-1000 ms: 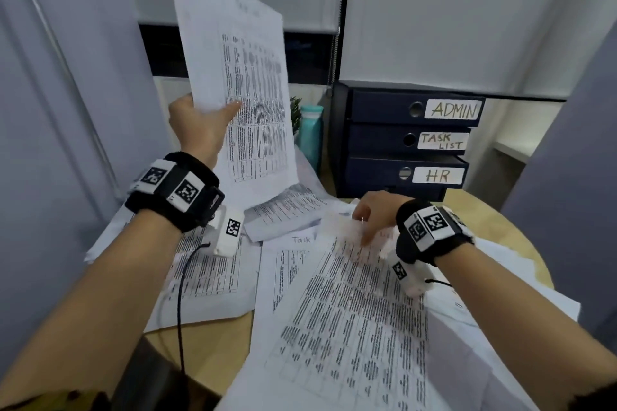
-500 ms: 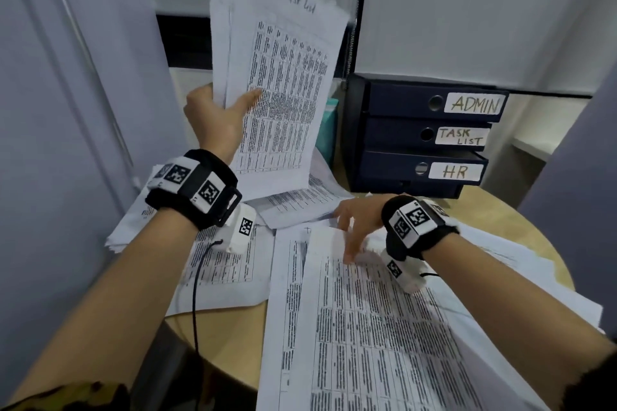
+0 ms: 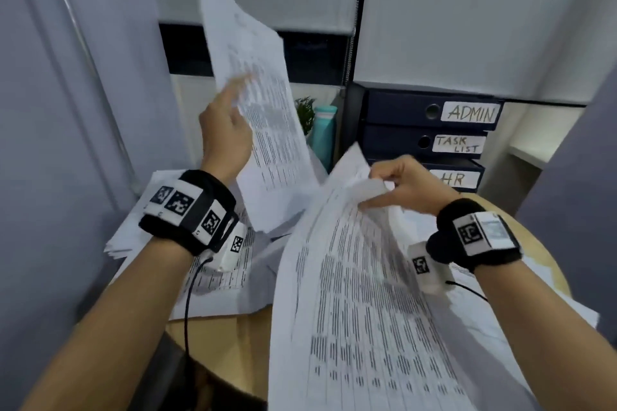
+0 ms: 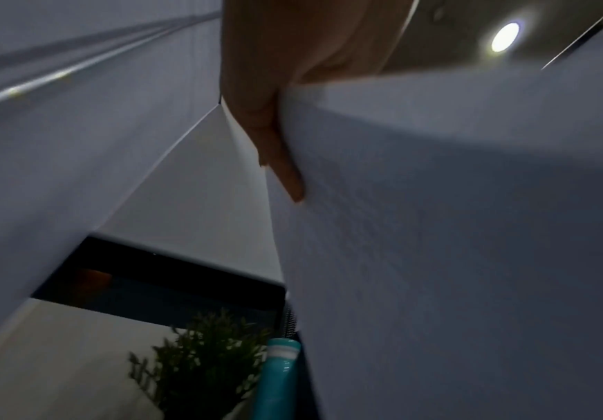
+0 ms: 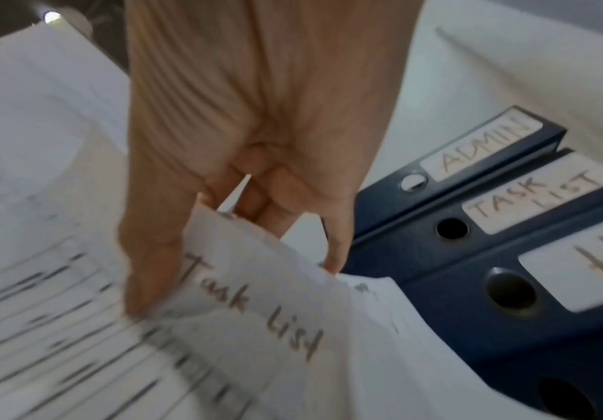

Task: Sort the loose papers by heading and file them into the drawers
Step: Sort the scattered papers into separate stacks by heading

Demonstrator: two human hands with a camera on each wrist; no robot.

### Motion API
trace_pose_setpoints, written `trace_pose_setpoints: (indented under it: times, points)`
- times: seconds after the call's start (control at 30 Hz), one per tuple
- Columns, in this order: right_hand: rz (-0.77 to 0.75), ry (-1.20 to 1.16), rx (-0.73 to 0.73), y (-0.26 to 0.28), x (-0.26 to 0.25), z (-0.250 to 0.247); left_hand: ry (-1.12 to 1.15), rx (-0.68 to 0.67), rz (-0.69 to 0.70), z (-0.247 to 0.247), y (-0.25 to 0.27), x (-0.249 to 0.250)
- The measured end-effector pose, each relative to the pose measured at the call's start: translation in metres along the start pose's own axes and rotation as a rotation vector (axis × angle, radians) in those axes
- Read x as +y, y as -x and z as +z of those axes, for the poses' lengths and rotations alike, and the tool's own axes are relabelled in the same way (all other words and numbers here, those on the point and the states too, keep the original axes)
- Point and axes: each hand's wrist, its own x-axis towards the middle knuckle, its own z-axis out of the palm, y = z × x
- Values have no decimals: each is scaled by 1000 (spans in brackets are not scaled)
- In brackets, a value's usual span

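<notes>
My left hand (image 3: 227, 130) holds a small stack of printed sheets (image 3: 253, 83) upright above the far left part of the table (image 3: 213, 327), thumb on the front, fingers (image 4: 282, 167) behind. My right hand (image 3: 404, 187) pinches the top edge of a sheet headed "Task List" (image 5: 257, 307) and lifts it off the loose papers (image 3: 217, 277) covering the table. The drawers (image 3: 400, 140), labelled ADMIN, TASK LIST and HR, stand at the far edge, shut.

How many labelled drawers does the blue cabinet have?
3, stacked at the back of the table: the ADMIN drawer on top, the TASK LIST drawer in the middle, the HR drawer at the bottom, partly hidden behind the right hand.
</notes>
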Motion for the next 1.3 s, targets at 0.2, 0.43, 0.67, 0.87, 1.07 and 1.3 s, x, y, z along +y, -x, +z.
trace_pose_setpoints:
  times: [0.2, 0.43, 0.67, 0.87, 1.07, 1.3]
  points:
    - [-174, 267, 599, -30, -46, -30, 309, -526, -223, 6, 15, 40]
    - [-28, 288, 588, -33, -82, -58, 167, -325, -170, 10, 20, 23]
    - [351, -180, 527, 0, -33, -59, 309, -218, -418, -7, 15, 3]
    - [199, -389, 586, 11, -6, -35, 450, -93, -482, -7, 14, -12]
    - [109, -450, 820, 18, 12, -44, 450, -50, -526, -17, 18, -36]
    - [94, -498, 870, 19, 12, -42, 453, -42, -502, -15, 23, -34]
